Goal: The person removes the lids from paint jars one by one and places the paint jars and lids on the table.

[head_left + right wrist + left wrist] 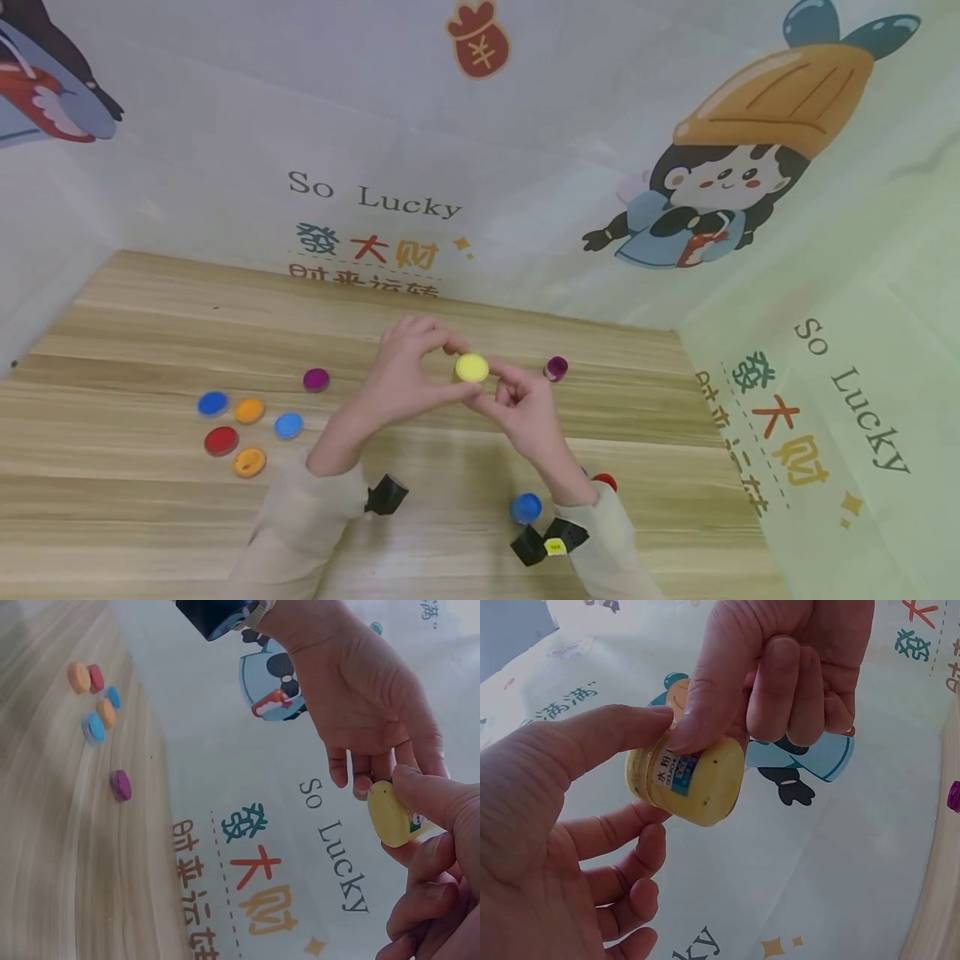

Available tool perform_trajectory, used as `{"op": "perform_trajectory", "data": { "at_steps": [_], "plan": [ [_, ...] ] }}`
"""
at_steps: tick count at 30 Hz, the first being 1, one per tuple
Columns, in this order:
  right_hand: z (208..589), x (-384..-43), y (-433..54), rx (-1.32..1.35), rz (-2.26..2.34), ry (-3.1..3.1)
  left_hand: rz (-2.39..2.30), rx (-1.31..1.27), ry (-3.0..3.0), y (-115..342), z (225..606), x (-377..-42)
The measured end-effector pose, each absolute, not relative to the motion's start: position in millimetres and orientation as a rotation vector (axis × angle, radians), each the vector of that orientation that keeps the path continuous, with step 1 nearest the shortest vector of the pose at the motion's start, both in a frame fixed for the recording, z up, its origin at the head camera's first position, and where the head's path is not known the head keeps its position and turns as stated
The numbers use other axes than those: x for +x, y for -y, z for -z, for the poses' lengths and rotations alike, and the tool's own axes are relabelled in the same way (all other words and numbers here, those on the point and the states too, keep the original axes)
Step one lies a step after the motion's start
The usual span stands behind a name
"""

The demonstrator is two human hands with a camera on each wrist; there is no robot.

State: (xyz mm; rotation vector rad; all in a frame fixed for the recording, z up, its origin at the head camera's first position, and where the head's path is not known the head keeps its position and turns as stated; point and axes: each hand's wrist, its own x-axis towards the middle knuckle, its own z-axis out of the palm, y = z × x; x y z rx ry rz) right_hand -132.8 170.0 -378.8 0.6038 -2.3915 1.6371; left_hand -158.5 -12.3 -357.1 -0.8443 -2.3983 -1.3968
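Observation:
A small yellow gouache paint jar (472, 368) is held up above the table between both hands. In the left wrist view its printed label faces the camera, and the jar lies tilted on its side. My left hand (401, 371) pinches its lid end between thumb and forefinger, the other fingers loosely bent. With thumb and curled fingers, my right hand (527, 414) grips the jar's body. The right wrist view shows the jar's rounded yellow base (390, 814) beside the right thumb. Whether the lid is loose cannot be seen.
On the wooden table (135, 517), several round lids lie at left, including a red lid (221, 441) and a purple lid (316, 380). A purple jar (556, 368) lies at right, a blue jar (526, 508) nearer. The right forearm partly hides a red piece (606, 481). Printed cloth walls surround the table.

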Motion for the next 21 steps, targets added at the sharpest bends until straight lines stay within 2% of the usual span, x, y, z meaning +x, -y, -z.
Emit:
{"op": "perform_trajectory", "data": {
  "at_steps": [11,16,21],
  "plan": [
    [377.3,-130.4,-173.1,0.717,-1.777,2.388,1.731,-1.144,2.250,22.1,367.9,-165.8],
    [378.4,-131.3,-172.8,0.759,-1.792,2.365,1.840,-1.141,2.201,22.5,371.5,-166.8],
    [382.3,-132.3,-166.8,0.751,-1.672,2.316,1.843,-1.009,2.179,19.7,376.6,-165.2]
  ]
}}
